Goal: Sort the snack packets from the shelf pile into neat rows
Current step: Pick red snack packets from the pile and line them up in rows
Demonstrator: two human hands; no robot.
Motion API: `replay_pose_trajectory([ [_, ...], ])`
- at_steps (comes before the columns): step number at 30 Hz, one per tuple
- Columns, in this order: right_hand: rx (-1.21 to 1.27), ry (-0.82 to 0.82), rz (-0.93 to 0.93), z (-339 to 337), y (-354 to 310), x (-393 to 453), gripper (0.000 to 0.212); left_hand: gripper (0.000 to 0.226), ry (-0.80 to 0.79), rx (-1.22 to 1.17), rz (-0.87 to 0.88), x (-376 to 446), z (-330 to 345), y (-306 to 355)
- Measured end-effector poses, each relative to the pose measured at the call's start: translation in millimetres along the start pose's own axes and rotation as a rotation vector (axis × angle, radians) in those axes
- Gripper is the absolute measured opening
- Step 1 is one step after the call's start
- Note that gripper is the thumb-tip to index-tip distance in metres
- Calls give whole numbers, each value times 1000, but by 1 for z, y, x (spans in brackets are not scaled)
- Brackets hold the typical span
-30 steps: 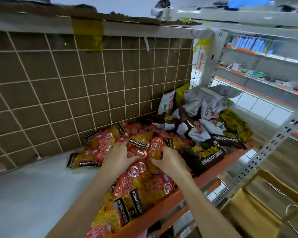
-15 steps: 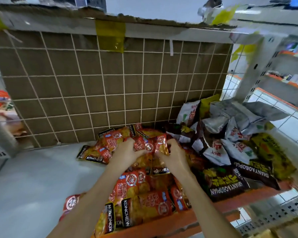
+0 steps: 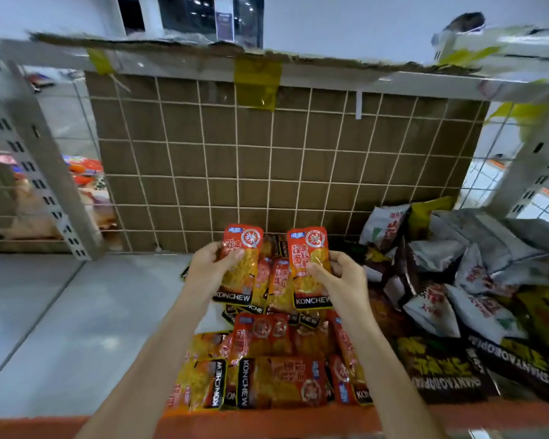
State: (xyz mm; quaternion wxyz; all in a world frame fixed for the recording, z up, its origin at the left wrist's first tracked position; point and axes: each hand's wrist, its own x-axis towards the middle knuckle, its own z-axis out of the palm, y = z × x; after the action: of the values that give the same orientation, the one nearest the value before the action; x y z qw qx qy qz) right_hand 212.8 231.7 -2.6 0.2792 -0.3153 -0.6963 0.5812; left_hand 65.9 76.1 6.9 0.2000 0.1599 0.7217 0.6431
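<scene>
My left hand [image 3: 208, 267] grips one red-and-orange KONCHEW snack packet [image 3: 240, 264] upright above the pile. My right hand [image 3: 339, 275] grips a second packet of the same kind [image 3: 309, 267], also upright, beside the first. Below both hands a pile of several more red KONCHEW packets [image 3: 267, 369] lies on the shelf, some flat, some crosswise. Right of them sits a heap of silver-white packets [image 3: 450, 274] and black-and-yellow packets [image 3: 450, 369].
The white shelf board [image 3: 61, 327] stretches bare to the left of the pile. A wire grid backed with brown cardboard [image 3: 267, 153] closes the rear. Grey perforated uprights [image 3: 45, 169] stand at both sides. An orange front lip [image 3: 282, 423] edges the shelf.
Both hands have lifted out of the pile, each raising one red packet upright. The view has swung left and tilted up, showing more of the bare shelf board.
</scene>
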Motion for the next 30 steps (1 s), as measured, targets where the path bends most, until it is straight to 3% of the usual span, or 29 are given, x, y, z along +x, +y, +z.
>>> replay_pose_trajectory([
  [6,-22,-213,57,68,2,-10,46,10,259,-143,-84,-35,-60,-19],
  [12,57,-441,68,117,-2,-31,19,18,422,-291,-167,-72,-104,-34],
  [15,66,-510,57,127,-3,-36,18,4,463,-350,-175,-87,-111,-34],
  [19,92,-637,67,137,-2,-47,21,9,549,-433,-159,-111,-114,-38],
  [30,122,-1072,125,170,15,-121,17,10,1018,-630,-165,-230,-118,-89],
])
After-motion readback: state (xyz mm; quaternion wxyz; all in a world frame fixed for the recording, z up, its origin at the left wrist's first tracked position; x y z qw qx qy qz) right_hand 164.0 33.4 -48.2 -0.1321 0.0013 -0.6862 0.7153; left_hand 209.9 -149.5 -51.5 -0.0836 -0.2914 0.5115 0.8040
